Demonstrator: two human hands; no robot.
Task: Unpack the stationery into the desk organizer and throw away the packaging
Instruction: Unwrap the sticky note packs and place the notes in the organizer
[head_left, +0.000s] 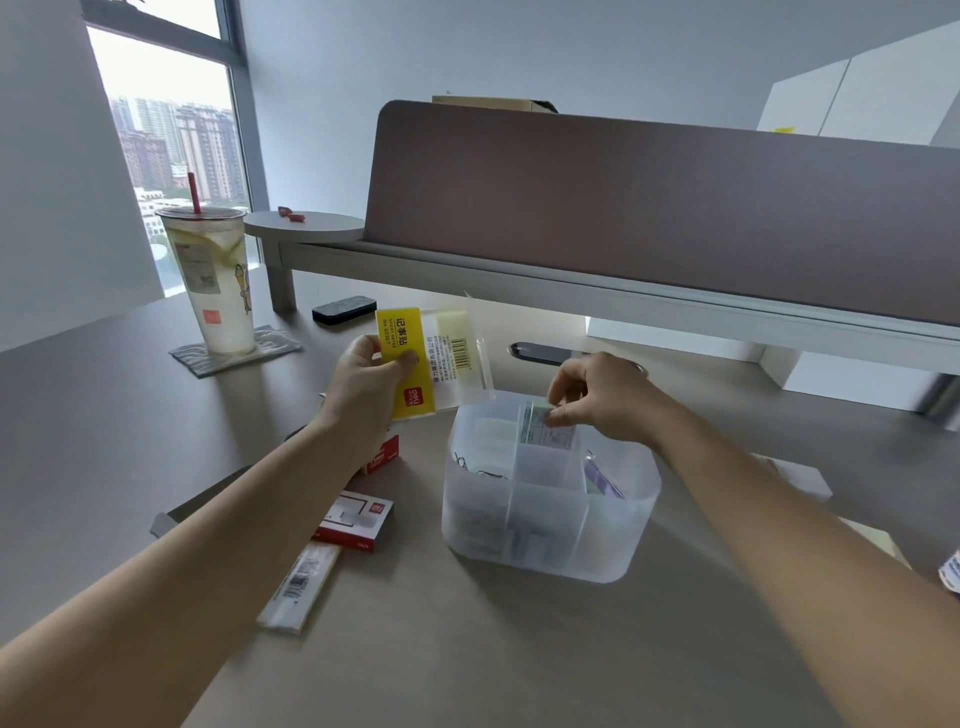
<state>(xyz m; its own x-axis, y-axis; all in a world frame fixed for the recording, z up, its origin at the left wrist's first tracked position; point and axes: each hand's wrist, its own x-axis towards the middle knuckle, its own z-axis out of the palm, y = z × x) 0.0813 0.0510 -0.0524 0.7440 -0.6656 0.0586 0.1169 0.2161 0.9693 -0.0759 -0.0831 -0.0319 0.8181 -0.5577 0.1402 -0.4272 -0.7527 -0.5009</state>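
**Sticky notes going into the organizer, wrapper in the other hand**

The small pad of sticky notes (545, 431) sits right at the top of the translucent desk organizer (550, 525), in the back middle compartment. The right hand (597, 395) has its grip narrowed to a fingertip pinch on the pad's upper edge, looks to me like it's lowering it in upright so it slots between the dividers. The left hand (363, 384) holds the sticky note packaging (431, 358), thumb pressed on the yellow card, lifted just behind and left of the organizer. My guess is it's kept up and out of the way so it goes straight to the trash afterwards.

Inside the organizer there are paper clips (480, 470) in the left compartment and something purple on the right, too blurry to name.

On the grey surface (519, 649) left of the organizer: two red and white staple boxes (358, 522) and a long clear wrapper with a barcode (301, 587). Farther back there's an iced drink cup (213, 280) with a red straw on a coaster, a dark whiteboard eraser (344, 309), a brown partition panel (649, 208), and a window (171, 130) showing tower blocks.
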